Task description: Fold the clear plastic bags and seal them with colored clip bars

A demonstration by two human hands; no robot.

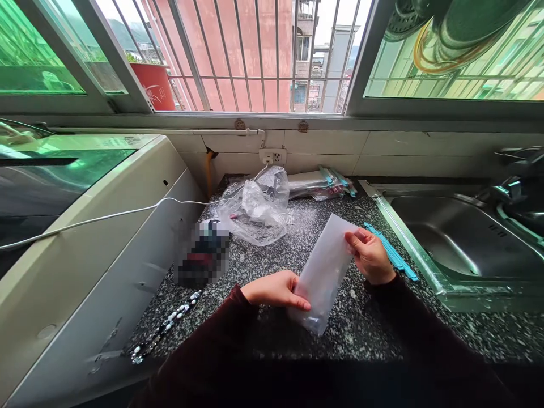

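Observation:
A flat, translucent white plastic sheet, folded or layered like a sleeve, is held at a slant above the dark speckled counter. My left hand pinches its lower left edge, thumb on top. At its upper right corner my right hand grips it between thumb and fingers. Just beyond my right hand lie several flat teal strips beside the sink. A crumpled clear plastic bag rests on the counter farther back.
To the right is a metal sink with a tap. A pack of clear sleeves with teal strips lies against the wall. At left stand a washing machine, a blurred-out object and a beaded strap. A white cable crosses to the socket.

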